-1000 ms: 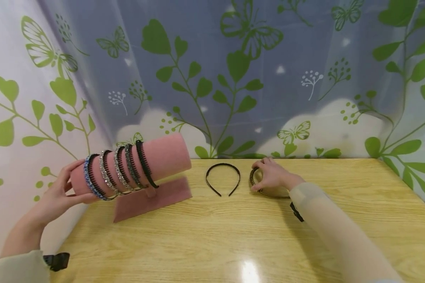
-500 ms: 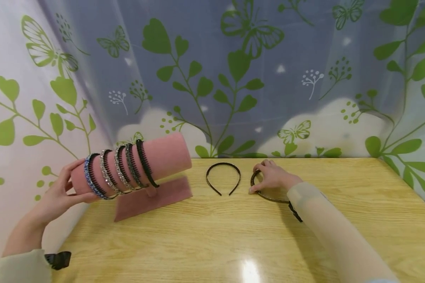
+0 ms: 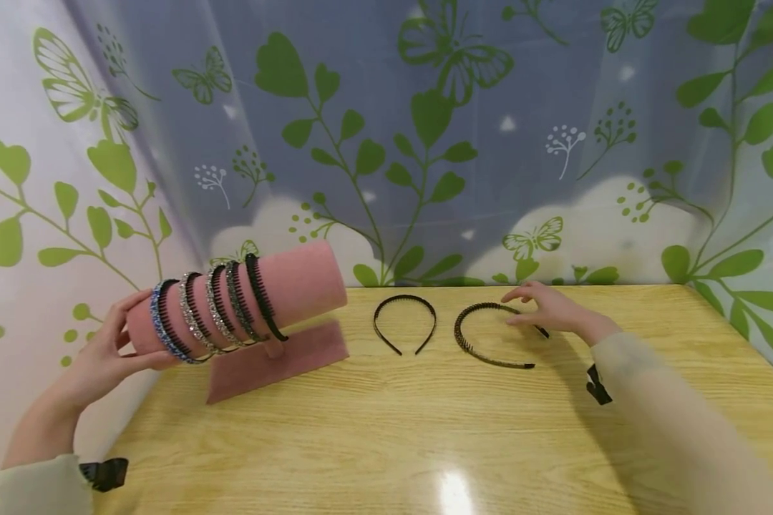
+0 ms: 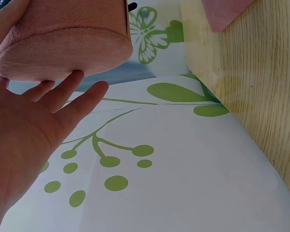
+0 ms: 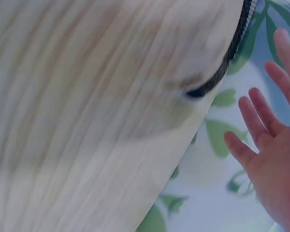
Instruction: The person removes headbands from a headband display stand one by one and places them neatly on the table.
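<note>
With fingers and thumb curled round its left end, holds the pink roll point(image 3: 305, 282) in the left hand point(image 3: 99, 354), as seen from the head. With the fingers of the right hand point(image 3: 550, 309) loosely apart and a little bent, hovers at the far arm of the brown-black headband point(image 3: 460, 330). Cannot tell here touch from small gap at these fingertips. Has the brown-black headband lying on the wooden table point(image 3: 386, 436), curve to the left and both tips to the right. Just left of it, has a thin black headband point(image 3: 404, 297) on the same table, tips toward the near side. Around the pink roll, carries from left to right a blue glittering headband point(image 3: 158, 322), two silver glittering headbands point(image 3: 189, 315), a dark glittering headband point(image 3: 235, 300) and a black toothed headband point(image 3: 258, 293). Under the pink roll, shows a pink base point(image 3: 303, 361). Behind the wooden table, shows a blue and white curtain point(image 3: 367, 43) with green leaves and butterflies.

From the left wrist, shows the round end of the pink roll closely, with the fingers spread along its rim. Cannot tell the exact touch of each fingertip.

From the right wrist, shows the palm at the right border, with fingers spread and nearly straight, apart in view from a dark headband end on the blurred wood.
</note>
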A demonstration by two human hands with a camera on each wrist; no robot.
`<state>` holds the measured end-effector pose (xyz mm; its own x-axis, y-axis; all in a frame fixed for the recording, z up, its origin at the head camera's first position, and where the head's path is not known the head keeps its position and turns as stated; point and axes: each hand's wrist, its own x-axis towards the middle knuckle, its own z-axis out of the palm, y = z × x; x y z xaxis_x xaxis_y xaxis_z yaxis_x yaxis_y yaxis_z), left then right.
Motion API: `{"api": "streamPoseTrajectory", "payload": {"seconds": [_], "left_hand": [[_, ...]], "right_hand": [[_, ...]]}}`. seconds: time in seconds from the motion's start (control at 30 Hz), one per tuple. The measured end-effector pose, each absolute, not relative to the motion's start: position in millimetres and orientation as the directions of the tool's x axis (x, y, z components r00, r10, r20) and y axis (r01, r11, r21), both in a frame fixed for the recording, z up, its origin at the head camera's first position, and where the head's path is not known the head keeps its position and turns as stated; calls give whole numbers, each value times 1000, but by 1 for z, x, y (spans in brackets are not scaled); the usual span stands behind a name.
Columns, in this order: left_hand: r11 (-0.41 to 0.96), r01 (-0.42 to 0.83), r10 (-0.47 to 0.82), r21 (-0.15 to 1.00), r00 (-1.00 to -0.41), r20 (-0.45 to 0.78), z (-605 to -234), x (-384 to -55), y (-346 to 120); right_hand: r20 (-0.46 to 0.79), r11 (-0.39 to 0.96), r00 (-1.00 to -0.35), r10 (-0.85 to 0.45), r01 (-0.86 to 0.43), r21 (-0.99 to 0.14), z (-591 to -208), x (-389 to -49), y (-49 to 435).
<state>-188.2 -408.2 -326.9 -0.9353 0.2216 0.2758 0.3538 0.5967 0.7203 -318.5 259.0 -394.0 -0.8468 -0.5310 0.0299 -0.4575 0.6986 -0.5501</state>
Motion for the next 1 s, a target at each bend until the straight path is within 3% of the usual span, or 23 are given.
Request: {"api": "streamPoseTrajectory", "payload": {"seconds": [0.3,0.67,0.8,0.93,1.0], "left_hand": [[588,373,234,718,-928,290,-328,-189,-410],[588,379,234,715,-925,298,-327,-191,-407],[589,380,239,713,-925,296,-327,-192,-405],[595,385,238,705,-923,303,-327,-190,-406],[596,385,237,705,-923,304,-328,-189,-407]], "right_hand": [[64,694,-828,-557,-507,-512,-406,-312,294],[18,694,-834,-552,-471,-545,-413,-310,291],[44,646,-798,-600,-517,-561,-414,-311,290],[102,565,-722,-684,-613,-553,-420,-314,288],[82,568,-723,-686,-602,-561,-421,-314,284]]}}
